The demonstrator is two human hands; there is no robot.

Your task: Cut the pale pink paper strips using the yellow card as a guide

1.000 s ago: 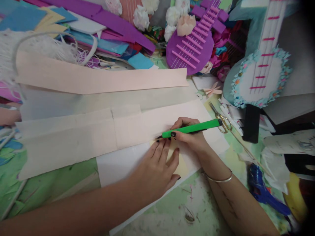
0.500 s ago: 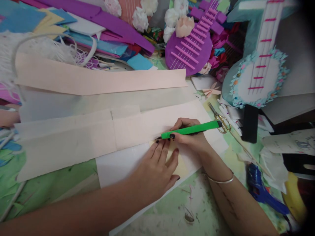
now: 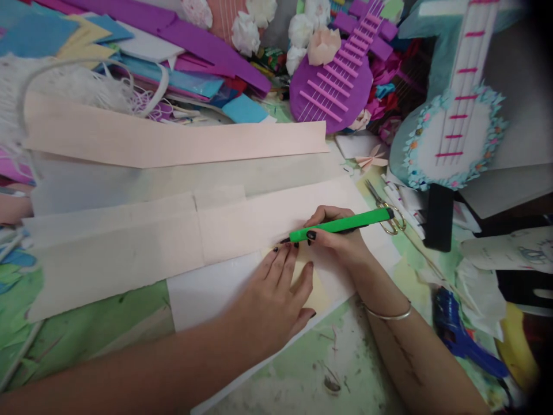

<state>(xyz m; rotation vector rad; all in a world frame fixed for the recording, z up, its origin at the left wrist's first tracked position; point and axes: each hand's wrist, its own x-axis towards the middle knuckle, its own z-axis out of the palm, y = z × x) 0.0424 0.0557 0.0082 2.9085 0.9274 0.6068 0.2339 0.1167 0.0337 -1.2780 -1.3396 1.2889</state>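
My right hand (image 3: pixel 334 233) grips a green pen (image 3: pixel 341 225), its dark tip low over the pale pink paper strip (image 3: pixel 233 225), just above my left fingertips. Whether the tip touches the paper, I cannot tell. My left hand (image 3: pixel 279 291) lies flat with fingers stretched out, pressing on a small pale yellow paper piece (image 3: pixel 317 285) and the strip's lower edge. Beneath them is a white sheet (image 3: pixel 203 294). Across the strip's middle runs a dark vertical seam or line. Part of the yellow piece is hidden under my left hand.
Scissors (image 3: pixel 384 207), a black phone-like slab (image 3: pixel 439 218) and a blue glue gun (image 3: pixel 466 337) lie at the right. Behind stand a purple paper guitar (image 3: pixel 332 86) and a teal one (image 3: pixel 449 132). A folded pink strip (image 3: pixel 181 141) and heaped coloured sheets (image 3: pixel 38 34) lie farther back.
My right hand with the green pen has shifted slightly right and up along the strip's edge. My left hand stays in place.
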